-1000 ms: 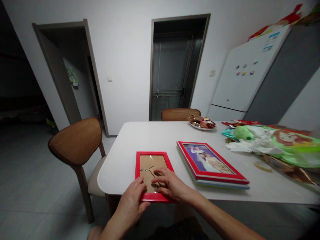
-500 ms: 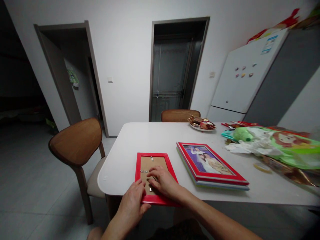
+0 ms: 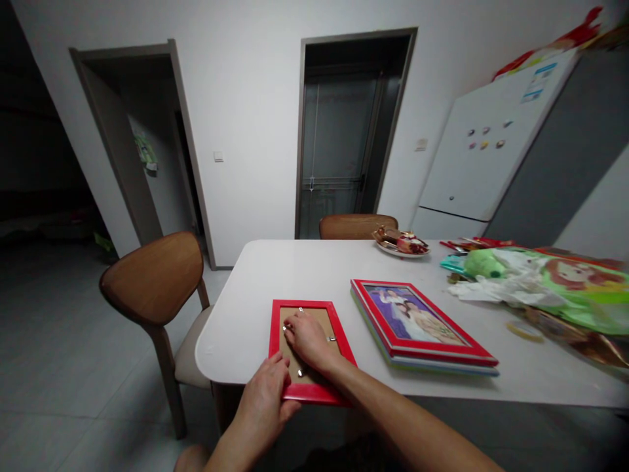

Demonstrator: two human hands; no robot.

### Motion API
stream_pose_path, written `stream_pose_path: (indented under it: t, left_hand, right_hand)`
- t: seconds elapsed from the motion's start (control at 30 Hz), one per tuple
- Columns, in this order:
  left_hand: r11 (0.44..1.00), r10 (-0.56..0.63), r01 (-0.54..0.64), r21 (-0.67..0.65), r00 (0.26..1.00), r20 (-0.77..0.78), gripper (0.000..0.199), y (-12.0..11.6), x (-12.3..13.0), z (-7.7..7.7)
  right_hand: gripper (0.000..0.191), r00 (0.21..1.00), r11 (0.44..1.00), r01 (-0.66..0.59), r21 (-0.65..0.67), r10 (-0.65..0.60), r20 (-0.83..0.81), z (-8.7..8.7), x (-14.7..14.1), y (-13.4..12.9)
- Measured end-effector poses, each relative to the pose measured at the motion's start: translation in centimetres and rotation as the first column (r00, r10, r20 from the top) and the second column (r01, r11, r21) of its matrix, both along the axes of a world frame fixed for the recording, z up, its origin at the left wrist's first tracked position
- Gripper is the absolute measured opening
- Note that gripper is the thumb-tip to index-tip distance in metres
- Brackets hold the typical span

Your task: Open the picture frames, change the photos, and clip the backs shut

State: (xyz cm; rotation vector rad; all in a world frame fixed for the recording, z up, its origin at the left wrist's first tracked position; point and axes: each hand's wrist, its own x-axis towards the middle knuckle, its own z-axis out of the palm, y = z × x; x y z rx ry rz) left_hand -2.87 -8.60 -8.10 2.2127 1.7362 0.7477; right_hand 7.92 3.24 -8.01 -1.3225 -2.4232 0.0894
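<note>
A red picture frame lies face down at the table's near edge, its brown backing board showing. My left hand grips the frame's near left corner, thumb at the near edge and fingers over the left side. My right hand reaches across the board, its fingertips bunched on a small metal clip at the left side. Other metal clips show at the far side, the right side and the near end. The palm covers the middle of the board.
Right of my hands, a red-framed photo tops a stack of frames on the white table. A roll of tape, a green bag and white tissue lie farther right. A plate of wrapped items stands at the back. Wooden chairs flank the table.
My right hand has moved from the board's middle to the left-side clip, with its fingers drawn together. The far clip now sits closer to the frame's edge. My left hand keeps its hold.
</note>
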Motion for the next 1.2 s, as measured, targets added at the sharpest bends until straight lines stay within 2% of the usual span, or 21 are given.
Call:
stream_pose_path:
  t: [0.13, 0.2, 0.33, 0.5, 0.63, 0.73, 0.83, 0.97, 1.2]
  left_hand:
    - [1.000, 0.009, -0.009, -0.013, 1.000, -0.010, 0.048, -0.1, 0.2, 0.2]
    - [1.000, 0.013, -0.013, -0.022, 1.000, -0.010, 0.048, -0.1, 0.2, 0.2]
    - [1.000, 0.017, -0.017, -0.023, 1.000, -0.001, 0.052, 0.0, 0.1, 0.2]
    - [0.999, 0.021, -0.021, -0.033, 1.000, -0.013, 0.045, -0.1, 0.2, 0.4]
    - [0.998, 0.031, -0.031, -0.048, 0.999, -0.012, 0.043, -0.2, 0.2, 0.5]
    - [0.998, 0.029, -0.029, -0.058, 1.000, 0.007, 0.047, -0.1, 0.1, 0.3]
    - [0.998, 0.018, -0.016, -0.060, 0.999, 0.032, 0.045, -0.1, 0.1, 0.1]
    - [0.998, 0.011, -0.009, -0.055, 0.999, 0.037, 0.041, -0.1, 0.1, 0.3]
    - [0.996, 0.037, -0.039, -0.085, 0.999, -0.031, 0.054, 0.2, 0.1, 0.6]
  right_hand:
    - [0.029, 0.993, 0.993, 0.117, 0.014, -0.117, -0.011, -0.2, 0.7, 1.0]
    - [0.030, 0.991, 0.991, 0.135, 0.005, -0.135, 0.004, -0.2, 1.1, 1.4]
    - [0.024, 0.997, 0.997, 0.080, -0.007, -0.080, 0.000, -0.1, 1.2, 1.7]
    - [0.024, 1.000, 1.000, 0.024, -0.018, -0.024, -0.018, 0.2, 1.5, 1.3]
    - [0.033, 0.997, 0.998, -0.044, -0.043, 0.041, -0.069, 0.6, 4.3, 0.9]
    - [0.033, 0.998, 0.993, -0.069, -0.095, 0.069, -0.004, 1.0, 7.1, 0.6]
    - [0.026, 0.995, 0.988, -0.083, -0.127, 0.090, 0.052, 1.2, 8.5, 0.3]
    - [0.024, 0.999, 0.996, -0.033, -0.083, 0.037, 0.037, 0.7, 8.1, 0.4]
    - [0.025, 1.000, 0.999, 0.023, -0.039, -0.023, -0.002, -0.2, 7.4, 1.4]
